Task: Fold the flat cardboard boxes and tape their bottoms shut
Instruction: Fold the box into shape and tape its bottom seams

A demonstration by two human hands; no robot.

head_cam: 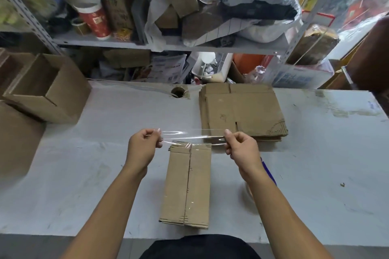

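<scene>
- Black garment (200, 247) of the person fills the bottom edge, against the near rim of the grey-white worktable (94, 174).
- Brown corrugated cardboard box (187, 183), folded and resting with its closed flaps upward, lies on the table between the two forearms; clear tape glints along its centre seam.
- Left hand (143, 149) pinches one end of a strip of clear adhesive tape (193, 135) with curled fingers.
- Right hand (242, 149) pinches the other end likewise; the strip is stretched taut between both hands, above the box's far end.
- Stack of flat brown cardboard blanks (242, 111) lies beyond the right hand.
- Open brown cardboard box (46, 88) stands at the table's far left.
- Cluttered metal shelving (168, 44) rises behind.
</scene>
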